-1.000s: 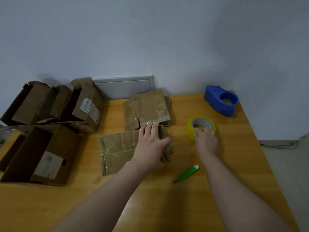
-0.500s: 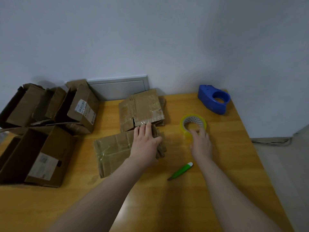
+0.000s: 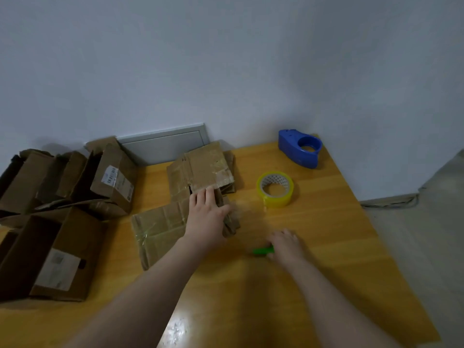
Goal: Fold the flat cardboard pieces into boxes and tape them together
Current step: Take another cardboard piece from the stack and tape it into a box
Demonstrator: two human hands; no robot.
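Left hand (image 3: 206, 219) lies palm down on the right end of the near flat cardboard piece (image 3: 160, 229) — grip spread flat, fingers straight and side by side, thumb out to the right, pinching nothing. Fingertips reach the near edge of the second flat cardboard stack (image 3: 200, 169), which lies just behind, toward the wall, touching or overlapping the near piece. Both show strips of old clear tape. The near piece is creased, and its right end is bunched into folded layers under the palm.

Right hand (image 3: 286, 247) is low over the worktop (image 3: 326, 222), right of the left hand and motion-blurred. It covers the right end of the green tool (image 3: 262, 251); only a green stub shows to its left. Grip state: cannot tell — the blur hides whether the fingers close on the tool or only touch it.

Yellow tape roll (image 3: 275, 188) lies flat on the worktop, beyond the right hand and apart from it, near the right of the cardboard stack. Blue tape dispenser (image 3: 300, 151) sits at the far right corner by the wall.

Left side: large open box (image 3: 60, 257) on its side, white label up. Cluster of smaller boxes (image 3: 113, 179) behind it against the wall, one labelled. Grey panel (image 3: 163, 146) on the wall behind the cardboard. Cable (image 3: 391, 202) on the floor at right.
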